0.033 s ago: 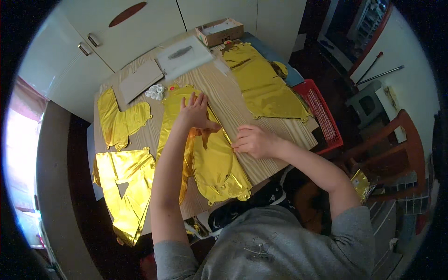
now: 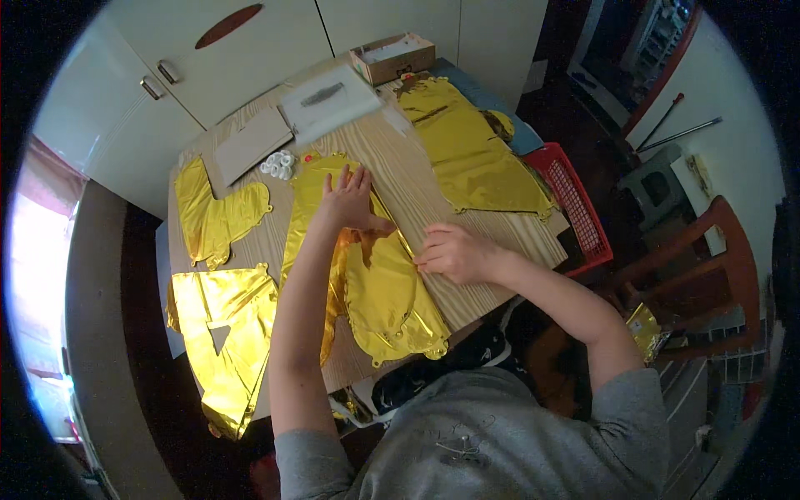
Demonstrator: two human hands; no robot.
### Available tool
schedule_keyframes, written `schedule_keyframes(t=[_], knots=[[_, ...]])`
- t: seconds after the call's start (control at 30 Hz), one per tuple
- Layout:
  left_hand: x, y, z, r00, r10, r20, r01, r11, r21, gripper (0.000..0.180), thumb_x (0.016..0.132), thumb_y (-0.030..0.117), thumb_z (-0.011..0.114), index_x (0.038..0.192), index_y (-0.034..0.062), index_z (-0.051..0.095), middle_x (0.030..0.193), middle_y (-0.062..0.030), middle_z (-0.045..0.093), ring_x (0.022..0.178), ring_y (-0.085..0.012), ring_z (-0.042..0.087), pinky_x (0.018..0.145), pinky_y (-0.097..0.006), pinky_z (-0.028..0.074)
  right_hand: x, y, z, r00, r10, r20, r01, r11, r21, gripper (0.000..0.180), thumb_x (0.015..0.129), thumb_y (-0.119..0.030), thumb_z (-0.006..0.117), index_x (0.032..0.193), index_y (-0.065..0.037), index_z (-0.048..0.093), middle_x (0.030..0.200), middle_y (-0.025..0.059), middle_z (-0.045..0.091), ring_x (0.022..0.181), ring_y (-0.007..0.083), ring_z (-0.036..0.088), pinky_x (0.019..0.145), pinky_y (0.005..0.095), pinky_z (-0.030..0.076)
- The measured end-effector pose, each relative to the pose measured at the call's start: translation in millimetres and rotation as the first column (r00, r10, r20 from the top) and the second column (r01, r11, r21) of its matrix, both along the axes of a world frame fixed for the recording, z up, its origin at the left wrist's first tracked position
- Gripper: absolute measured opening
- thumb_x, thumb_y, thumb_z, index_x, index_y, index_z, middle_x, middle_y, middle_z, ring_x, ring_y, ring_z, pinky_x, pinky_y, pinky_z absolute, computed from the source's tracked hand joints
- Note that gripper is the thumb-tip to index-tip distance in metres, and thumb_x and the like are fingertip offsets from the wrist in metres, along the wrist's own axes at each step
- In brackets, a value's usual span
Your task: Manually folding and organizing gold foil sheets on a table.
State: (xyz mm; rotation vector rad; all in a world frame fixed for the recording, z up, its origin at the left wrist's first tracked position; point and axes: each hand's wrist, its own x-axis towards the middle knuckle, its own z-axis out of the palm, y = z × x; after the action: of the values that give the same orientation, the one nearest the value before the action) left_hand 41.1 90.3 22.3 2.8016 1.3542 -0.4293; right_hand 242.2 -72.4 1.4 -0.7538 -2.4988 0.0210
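On the wooden table (image 2: 417, 171), a flat gold foil balloon (image 2: 379, 287) lies in front of the person, running from near the table's middle down to its near edge. The left hand (image 2: 350, 200) rests flat on the upper part of this balloon, fingers spread and open, pressing it down rather than gripping. The right hand (image 2: 454, 252) sits at the balloon's right edge with its fingers curled in and the fingertips pinching at the foil's rim; how firmly it holds cannot be told. To the left, a second gold foil piece (image 2: 218, 212) lies on the table, and below it a third, triangular gold piece with a cut-out (image 2: 221, 333) hangs over the table's edge. Another large gold foil shape (image 2: 475, 154) is spread across the far right of the table, touching a red plastic basket (image 2: 575, 208) that stands beside the table. Near the far edge sit a small cluster of white round pieces (image 2: 277, 163), a brown cardboard sheet (image 2: 250, 143), a white flat packet (image 2: 327, 102) and an open cardboard box (image 2: 393, 57). A wooden chair (image 2: 708, 267) stands to the right.
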Motion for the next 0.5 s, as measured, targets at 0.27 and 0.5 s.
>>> schedule_keyframes(t=[0.27, 0.5], knots=[[-1, 12, 3, 0.998, 0.029, 0.055, -0.028, 0.999, -0.021, 0.112, 0.061, 0.080, 0.059, 0.143, 0.0082, 0.035, 0.154, -0.0114, 0.023, 0.144, -0.0297, 0.010, 0.112, -0.058, 0.010, -3, -2, -1, 0.995, -0.046, -0.089, 0.043, 0.998, -0.035, 0.007, 0.076, -0.011, 0.065, 0.077, -0.007, 0.072, 0.089, 0.0022, 0.071, 0.084, 0.0183, 0.063, 0.095, 0.0387, 0.044], [-12, -28, -2, 0.931, -0.222, 0.290, 0.132, 0.945, 0.299, 0.054, 0.077, 0.039, 0.061, 0.121, 0.0079, 0.056, 0.139, -0.0109, 0.045, 0.133, -0.0288, 0.035, 0.104, -0.057, 0.027, -1, -1, -13, 0.978, -0.076, -0.194, 0.052, 0.991, -0.125, 0.009, 0.071, -0.010, 0.064, 0.076, -0.009, 0.071, 0.084, 0.0047, 0.068, 0.087, 0.0228, 0.061, 0.093, 0.0391, 0.044]])
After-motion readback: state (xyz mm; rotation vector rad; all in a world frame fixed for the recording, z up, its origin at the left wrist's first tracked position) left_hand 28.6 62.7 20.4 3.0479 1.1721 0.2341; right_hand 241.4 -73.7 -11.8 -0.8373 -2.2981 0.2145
